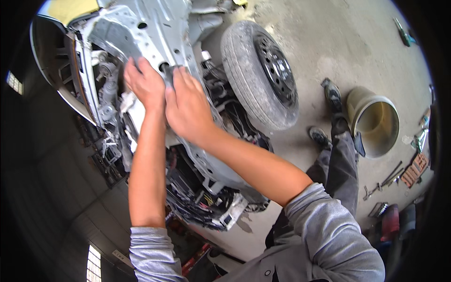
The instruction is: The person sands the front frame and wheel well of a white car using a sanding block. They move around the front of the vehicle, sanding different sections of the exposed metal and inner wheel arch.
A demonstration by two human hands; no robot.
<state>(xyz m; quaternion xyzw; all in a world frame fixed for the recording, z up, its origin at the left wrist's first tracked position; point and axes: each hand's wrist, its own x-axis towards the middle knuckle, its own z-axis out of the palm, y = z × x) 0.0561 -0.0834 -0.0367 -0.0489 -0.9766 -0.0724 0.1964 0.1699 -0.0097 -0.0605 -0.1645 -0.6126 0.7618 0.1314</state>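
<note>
A car's bare metal body panel (155,38), pale grey with round holes, lies before me. My left hand (145,84) is at the panel's dull grey patch, fingers slightly apart, with nothing visible in it. Beside it, my right hand (188,102) has its fingers over a small dark grey pad (170,75), near a round hole. Whether the pad is abrasive or cloth cannot be told. Both hands are blurred and close together. Exposed suspension parts (109,81) show left of my left hand, and wiring and engine-bay parts (197,194) show below the hands.
A wheel with a worn tyre (243,74) stands right of the panel. My shoes (333,95) are on the concrete floor near a large open bucket (375,127). Hand tools (384,181), an orange tool tray (415,170) and a red container (390,222) lie farther right.
</note>
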